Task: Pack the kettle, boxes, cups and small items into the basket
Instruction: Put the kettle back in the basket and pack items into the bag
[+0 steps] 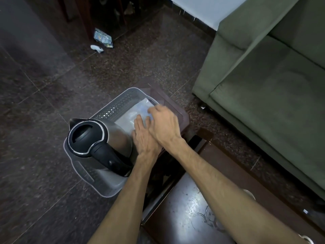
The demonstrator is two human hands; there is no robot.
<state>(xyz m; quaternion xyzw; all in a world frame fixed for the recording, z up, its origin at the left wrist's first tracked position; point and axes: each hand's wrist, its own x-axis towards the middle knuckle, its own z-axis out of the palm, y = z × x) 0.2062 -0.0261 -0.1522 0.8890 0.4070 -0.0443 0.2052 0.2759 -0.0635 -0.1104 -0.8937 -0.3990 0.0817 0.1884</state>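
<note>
A grey perforated plastic basket [112, 106] sits on the dark floor beside a low wooden table. A steel kettle [98, 141] with a black lid and handle stands upright in its near half. A pale, whitish-blue flat packet [131, 114] lies in the far half. My left hand [145, 138] rests flat on the packet's near part, fingers spread. My right hand [164, 124] crosses over the left, its fingers curled on the packet's far right edge. Whether it grips the packet or only presses on it is not clear.
A dark glossy wooden table [186, 205] is at the lower right, under my arms. A green sofa [267, 81] fills the right side. A small shiny packet [103, 38] and a white object [96, 48] lie on the floor near dark furniture at the back.
</note>
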